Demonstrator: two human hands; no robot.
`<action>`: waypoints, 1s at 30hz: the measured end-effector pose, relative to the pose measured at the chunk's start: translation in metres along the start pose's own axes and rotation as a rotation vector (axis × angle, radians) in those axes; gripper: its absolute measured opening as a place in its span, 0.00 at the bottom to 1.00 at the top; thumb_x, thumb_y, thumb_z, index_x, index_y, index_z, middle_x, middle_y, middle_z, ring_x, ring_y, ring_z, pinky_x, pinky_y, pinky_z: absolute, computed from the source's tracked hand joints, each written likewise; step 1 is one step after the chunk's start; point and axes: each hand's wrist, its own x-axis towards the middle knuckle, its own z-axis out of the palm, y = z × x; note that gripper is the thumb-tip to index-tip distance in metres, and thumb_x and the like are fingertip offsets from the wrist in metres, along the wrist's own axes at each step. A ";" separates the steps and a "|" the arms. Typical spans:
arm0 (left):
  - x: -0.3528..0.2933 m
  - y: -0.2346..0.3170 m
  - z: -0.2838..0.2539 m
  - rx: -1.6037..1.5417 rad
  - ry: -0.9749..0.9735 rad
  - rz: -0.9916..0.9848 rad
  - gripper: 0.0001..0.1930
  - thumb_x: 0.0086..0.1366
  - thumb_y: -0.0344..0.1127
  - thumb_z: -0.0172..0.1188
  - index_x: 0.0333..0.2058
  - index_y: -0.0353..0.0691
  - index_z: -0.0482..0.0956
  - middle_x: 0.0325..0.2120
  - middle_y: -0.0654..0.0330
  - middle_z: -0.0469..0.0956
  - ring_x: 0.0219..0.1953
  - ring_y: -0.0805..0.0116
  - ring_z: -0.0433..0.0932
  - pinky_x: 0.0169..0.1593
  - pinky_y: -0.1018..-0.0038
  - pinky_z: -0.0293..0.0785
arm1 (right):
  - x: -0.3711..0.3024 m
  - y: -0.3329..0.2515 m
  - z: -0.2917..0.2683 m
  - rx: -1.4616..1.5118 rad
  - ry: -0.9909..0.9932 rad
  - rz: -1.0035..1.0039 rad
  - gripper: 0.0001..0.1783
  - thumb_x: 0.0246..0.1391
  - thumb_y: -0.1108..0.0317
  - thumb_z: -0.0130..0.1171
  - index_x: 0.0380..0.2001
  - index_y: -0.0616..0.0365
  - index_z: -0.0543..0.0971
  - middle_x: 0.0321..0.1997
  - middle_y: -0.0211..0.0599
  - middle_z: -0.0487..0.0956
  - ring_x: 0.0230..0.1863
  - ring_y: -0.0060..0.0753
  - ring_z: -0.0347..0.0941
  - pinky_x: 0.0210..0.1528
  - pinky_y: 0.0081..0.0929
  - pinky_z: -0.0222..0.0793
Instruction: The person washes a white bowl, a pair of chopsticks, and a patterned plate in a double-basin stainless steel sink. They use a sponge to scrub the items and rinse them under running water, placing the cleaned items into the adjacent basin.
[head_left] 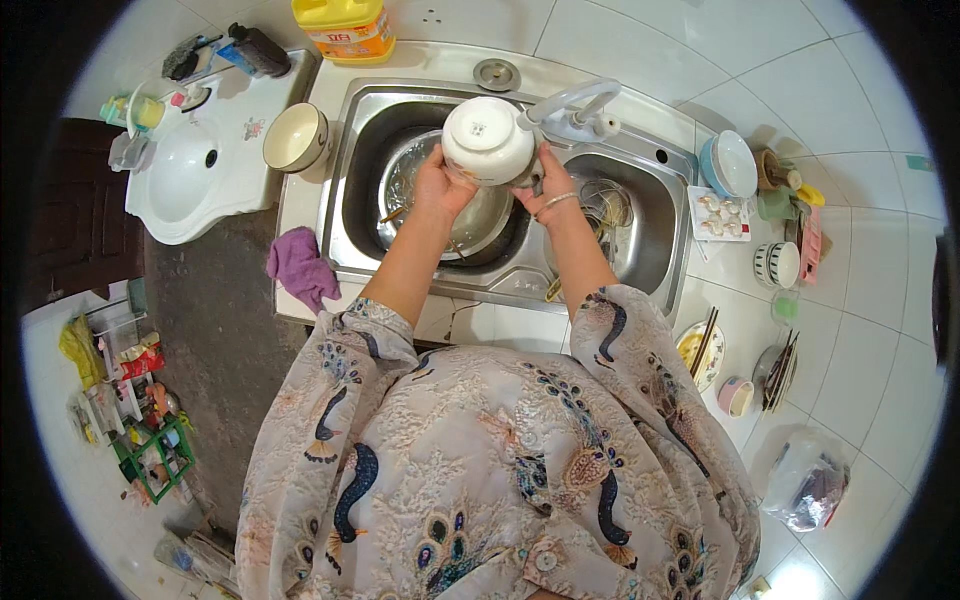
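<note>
Basically, the left hand (446, 188) and right hand (553, 182) gripped the upturned white bowl (482, 132) between them (round, no long axis), the right one nearer the faucet (565, 99).

large characters stand on the orange label (350, 42) of the yellow jug (338, 14). small marks on the base of the white bowl (489, 145) and the front rim of the steel sink (500, 284) are too tiny to read.
</note>
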 end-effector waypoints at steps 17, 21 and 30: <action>-0.009 0.025 0.019 0.993 0.104 -0.263 0.30 0.54 0.56 0.54 0.48 0.41 0.66 0.35 0.58 0.73 0.31 0.65 0.76 0.34 0.69 0.77 | -0.025 0.012 0.012 -1.768 -0.627 -0.867 0.16 0.45 0.71 0.52 0.41 0.53 0.71 0.31 0.47 0.76 0.36 0.51 0.71 0.38 0.42 0.66; -0.014 0.017 0.031 1.054 0.158 -0.279 0.28 0.54 0.54 0.53 0.49 0.41 0.65 0.39 0.57 0.73 0.39 0.65 0.74 0.35 0.65 0.77 | -0.026 0.008 0.011 -1.923 -0.498 -0.987 0.11 0.41 0.70 0.51 0.33 0.50 0.75 0.28 0.42 0.77 0.32 0.50 0.72 0.33 0.43 0.67; -0.010 0.027 0.025 1.291 0.081 -0.413 0.30 0.56 0.55 0.52 0.50 0.43 0.59 0.41 0.54 0.69 0.35 0.58 0.75 0.30 0.66 0.77 | -0.014 0.000 -0.032 -1.844 -0.845 -1.370 0.17 0.40 0.71 0.52 0.38 0.52 0.71 0.26 0.39 0.75 0.29 0.45 0.72 0.31 0.41 0.66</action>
